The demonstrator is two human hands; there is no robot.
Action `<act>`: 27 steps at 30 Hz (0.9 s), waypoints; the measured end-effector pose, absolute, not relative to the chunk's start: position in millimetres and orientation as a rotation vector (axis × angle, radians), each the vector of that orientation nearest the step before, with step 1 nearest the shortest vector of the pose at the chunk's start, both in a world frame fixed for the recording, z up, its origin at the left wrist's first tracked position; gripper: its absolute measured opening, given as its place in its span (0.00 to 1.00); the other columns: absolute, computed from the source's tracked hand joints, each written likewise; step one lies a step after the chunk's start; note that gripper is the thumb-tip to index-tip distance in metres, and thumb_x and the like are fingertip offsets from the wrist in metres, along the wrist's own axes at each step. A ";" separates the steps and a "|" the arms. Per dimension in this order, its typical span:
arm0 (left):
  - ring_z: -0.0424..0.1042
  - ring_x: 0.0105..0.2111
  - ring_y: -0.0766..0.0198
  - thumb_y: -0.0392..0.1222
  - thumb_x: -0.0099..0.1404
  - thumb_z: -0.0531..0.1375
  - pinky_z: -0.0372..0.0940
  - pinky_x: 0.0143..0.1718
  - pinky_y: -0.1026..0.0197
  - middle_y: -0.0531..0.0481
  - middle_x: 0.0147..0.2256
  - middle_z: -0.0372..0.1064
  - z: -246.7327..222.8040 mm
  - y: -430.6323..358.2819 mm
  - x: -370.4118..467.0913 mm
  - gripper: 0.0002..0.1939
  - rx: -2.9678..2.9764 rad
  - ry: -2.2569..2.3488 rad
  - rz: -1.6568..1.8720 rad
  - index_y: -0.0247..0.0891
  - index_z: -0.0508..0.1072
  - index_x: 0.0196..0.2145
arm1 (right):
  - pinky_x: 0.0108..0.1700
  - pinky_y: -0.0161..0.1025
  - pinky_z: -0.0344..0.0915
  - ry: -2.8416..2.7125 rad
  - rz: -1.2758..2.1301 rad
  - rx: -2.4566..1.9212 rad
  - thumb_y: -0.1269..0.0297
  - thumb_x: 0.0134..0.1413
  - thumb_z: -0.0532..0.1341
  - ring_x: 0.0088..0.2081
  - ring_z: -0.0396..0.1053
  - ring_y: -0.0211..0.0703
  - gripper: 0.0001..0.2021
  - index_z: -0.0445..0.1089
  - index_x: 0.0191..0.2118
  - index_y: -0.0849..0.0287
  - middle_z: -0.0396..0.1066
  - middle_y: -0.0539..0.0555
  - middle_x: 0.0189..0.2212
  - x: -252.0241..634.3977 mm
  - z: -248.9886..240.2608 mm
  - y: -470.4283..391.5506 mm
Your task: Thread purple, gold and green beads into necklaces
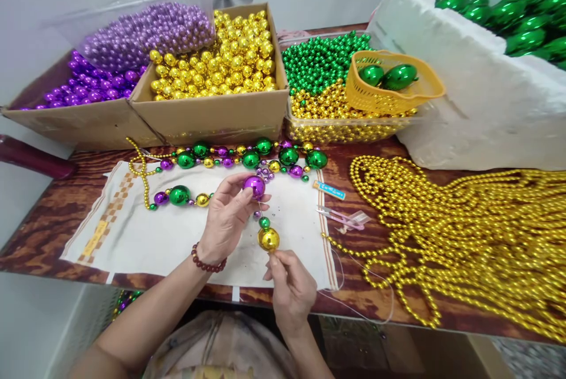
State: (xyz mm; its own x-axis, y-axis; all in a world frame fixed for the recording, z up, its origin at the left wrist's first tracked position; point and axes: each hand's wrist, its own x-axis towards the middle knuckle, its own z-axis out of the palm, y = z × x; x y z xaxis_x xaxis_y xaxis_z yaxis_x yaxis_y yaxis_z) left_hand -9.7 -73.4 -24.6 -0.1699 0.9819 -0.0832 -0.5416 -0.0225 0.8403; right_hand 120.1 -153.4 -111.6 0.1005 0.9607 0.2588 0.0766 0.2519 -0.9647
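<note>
My left hand (225,214), with a dark red bead bracelet at the wrist, pinches a large shiny purple bead (254,188) between thumb and fingers. A thin string runs down from it through a small purple bead and a green bead (264,222) to a large gold bead (268,240). Just under the gold bead, my right hand (289,284) is closed in a pinch; what its fingertips grip is too small to make out. Behind my left hand, a strung length of purple, green and gold beads (179,195) lies on a white towel (145,243).
Cardboard boxes of purple and gold beads (212,72) stand behind, beside a clear tub of green and gold beads (327,63). A yellow basket (393,96) sits on the tub. At right are a foam box (464,90), gold bead strands (464,226) and pink-handled scissors (342,218).
</note>
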 end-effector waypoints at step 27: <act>0.73 0.38 0.64 0.37 0.59 0.69 0.75 0.37 0.63 0.47 0.43 0.68 -10.8 -87.7 -10.5 0.18 1.095 0.914 1.573 0.43 0.78 0.48 | 0.29 0.34 0.64 -1.177 1.219 -0.883 0.69 0.67 0.56 0.25 0.66 0.37 0.10 0.71 0.33 0.57 0.67 0.47 0.22 118.3 -115.4 -146.4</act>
State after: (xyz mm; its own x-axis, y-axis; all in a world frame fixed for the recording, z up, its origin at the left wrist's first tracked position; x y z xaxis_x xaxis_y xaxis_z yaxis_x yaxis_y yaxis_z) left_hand -10.5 -87.7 -10.8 -0.1194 0.9690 0.2163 -0.2924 -0.2425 0.9250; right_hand 118.3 -146.4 -115.4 -0.0483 0.9810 0.1880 -0.2221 0.1730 -0.9596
